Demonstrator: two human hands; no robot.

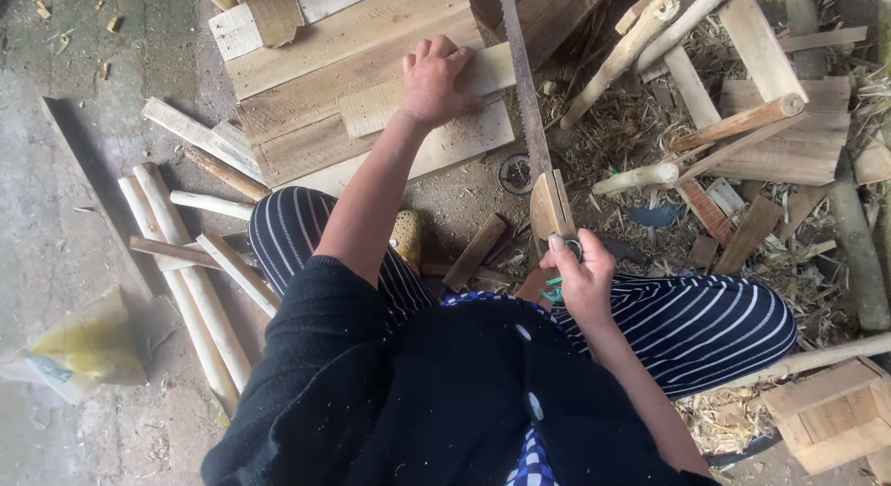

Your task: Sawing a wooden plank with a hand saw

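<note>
The left hand [434,80] lies palm down, fingers spread, pressing a short pale rough-sawn wooden plank [422,96] against the stack of wide weathered boards [316,87] on the ground. The right hand [580,280] is closed round the wooden handle of a long, narrow, grey-bladed hand saw [525,87]; its blade runs away from the person across the plank's right end. Peeled pale round sticks [190,282] lie on the concrete to the left.
</note>
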